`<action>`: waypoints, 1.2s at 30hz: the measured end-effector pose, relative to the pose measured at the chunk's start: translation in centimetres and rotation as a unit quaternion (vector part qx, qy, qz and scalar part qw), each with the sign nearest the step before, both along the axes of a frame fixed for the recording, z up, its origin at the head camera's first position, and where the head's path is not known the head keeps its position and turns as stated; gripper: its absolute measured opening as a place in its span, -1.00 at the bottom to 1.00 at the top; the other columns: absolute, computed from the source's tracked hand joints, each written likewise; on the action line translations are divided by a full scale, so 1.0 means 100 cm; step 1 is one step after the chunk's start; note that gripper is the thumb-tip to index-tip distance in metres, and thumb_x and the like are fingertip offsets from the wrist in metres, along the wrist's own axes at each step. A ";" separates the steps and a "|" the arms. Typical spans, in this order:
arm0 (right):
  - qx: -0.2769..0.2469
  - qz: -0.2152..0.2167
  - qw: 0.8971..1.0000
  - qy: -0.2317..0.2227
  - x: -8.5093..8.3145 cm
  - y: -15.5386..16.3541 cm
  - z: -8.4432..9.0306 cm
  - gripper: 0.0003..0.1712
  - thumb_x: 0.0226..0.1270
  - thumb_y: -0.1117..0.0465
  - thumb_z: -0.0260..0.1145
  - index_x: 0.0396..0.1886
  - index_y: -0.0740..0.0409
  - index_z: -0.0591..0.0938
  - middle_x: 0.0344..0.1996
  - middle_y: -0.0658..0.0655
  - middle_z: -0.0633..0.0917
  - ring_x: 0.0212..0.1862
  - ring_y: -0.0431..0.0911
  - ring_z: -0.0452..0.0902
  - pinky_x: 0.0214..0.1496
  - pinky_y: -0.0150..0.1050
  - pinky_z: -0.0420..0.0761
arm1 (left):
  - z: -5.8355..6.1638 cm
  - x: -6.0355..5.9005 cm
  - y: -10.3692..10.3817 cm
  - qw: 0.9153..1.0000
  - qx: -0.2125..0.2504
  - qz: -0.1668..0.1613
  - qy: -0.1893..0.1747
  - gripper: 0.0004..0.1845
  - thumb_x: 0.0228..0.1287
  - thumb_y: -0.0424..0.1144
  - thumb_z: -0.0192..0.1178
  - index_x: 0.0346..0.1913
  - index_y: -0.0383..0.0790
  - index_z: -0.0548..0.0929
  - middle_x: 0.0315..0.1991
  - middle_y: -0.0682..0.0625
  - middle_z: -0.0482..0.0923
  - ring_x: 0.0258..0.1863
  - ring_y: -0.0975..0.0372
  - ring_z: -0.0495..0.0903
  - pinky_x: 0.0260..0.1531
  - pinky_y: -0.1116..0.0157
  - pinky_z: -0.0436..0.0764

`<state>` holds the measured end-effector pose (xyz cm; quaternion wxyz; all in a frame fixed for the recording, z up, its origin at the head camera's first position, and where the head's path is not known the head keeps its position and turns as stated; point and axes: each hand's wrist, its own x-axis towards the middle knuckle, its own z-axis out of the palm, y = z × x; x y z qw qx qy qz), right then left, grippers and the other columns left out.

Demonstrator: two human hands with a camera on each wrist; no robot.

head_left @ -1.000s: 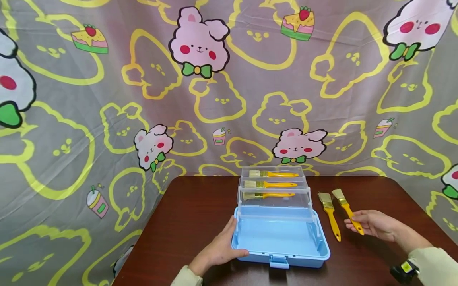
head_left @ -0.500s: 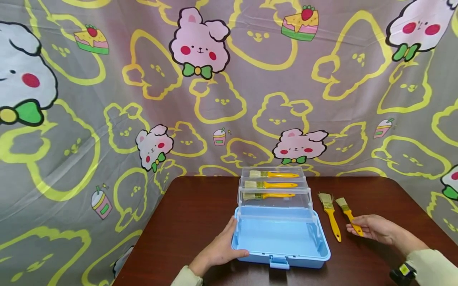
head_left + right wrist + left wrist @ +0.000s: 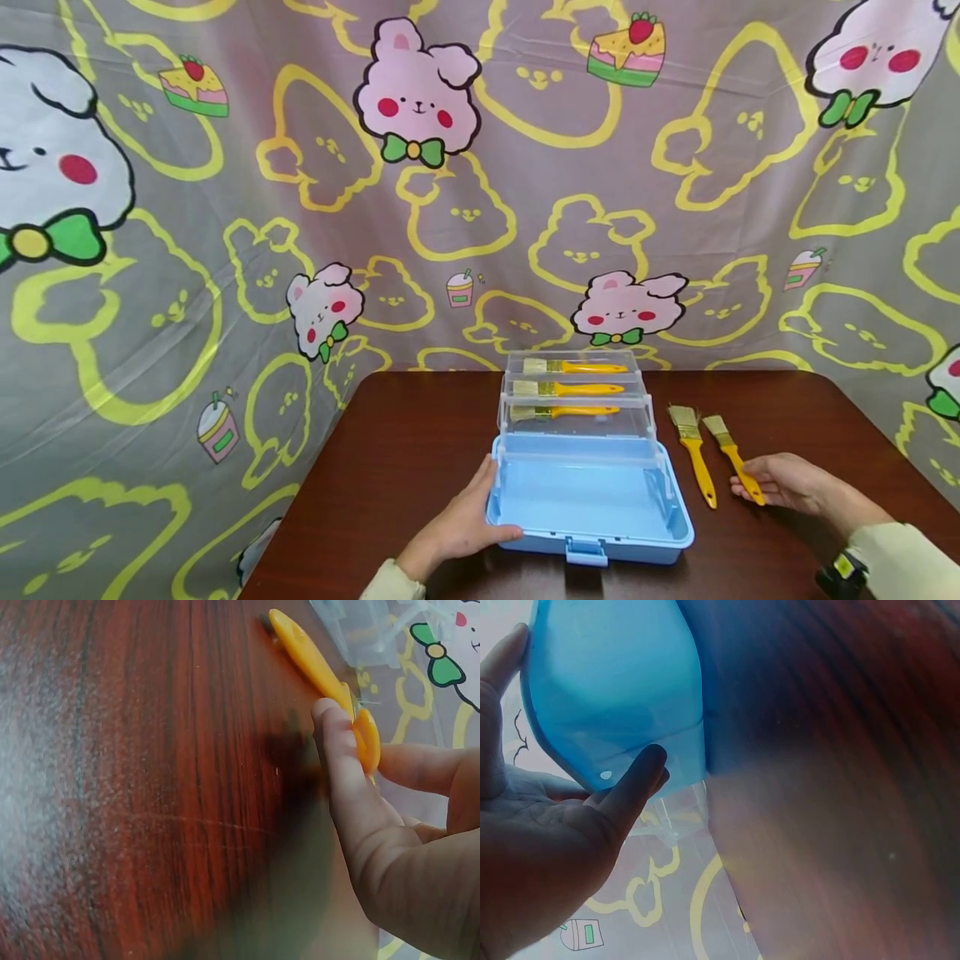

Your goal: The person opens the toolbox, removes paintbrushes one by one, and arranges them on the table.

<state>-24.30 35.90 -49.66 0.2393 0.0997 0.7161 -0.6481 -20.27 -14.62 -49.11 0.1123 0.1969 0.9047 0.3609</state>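
My left hand (image 3: 460, 518) rests on the near left corner of a light blue plastic toolbox (image 3: 592, 548), fingers straight along its left side and thumb stretched to the front rim. In the left wrist view the fingers (image 3: 641, 772) lie against the blue wall (image 3: 622, 682). My right hand (image 3: 787, 483) pinches the yellow handle of a paintbrush (image 3: 738, 463) between thumb and fingers; its bristles point away from me. The right wrist view shows the brush handle (image 3: 366, 742) held near its end. A wider paintbrush (image 3: 698, 463) lies just left of it, beside the toolbox.
Clear stepped trays (image 3: 637, 417) stand raised behind the toolbox, carrying three paintbrushes (image 3: 592, 388). A latch (image 3: 587, 552) hangs at the toolbox's front. Everything stands on a dark wooden table (image 3: 405, 433), with a patterned curtain (image 3: 450, 200) behind.
My right hand has drawn the narrower paintbrush slightly toward me, and its bristles now sit lower than the wider brush's. The left hand and toolbox stay in place.
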 end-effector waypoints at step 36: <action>0.081 -0.010 0.994 0.067 0.008 0.007 -0.002 -0.63 0.36 0.38 0.00 -0.09 0.73 0.47 -0.29 0.29 0.69 -0.26 -0.01 0.64 -0.17 -0.14 0.62 | -0.001 0.000 0.000 1.000 -0.008 0.000 0.001 0.19 0.02 0.23 0.33 0.49 -0.28 -0.14 0.50 -0.19 -0.26 0.38 -0.05 0.06 0.21 -0.08 0.21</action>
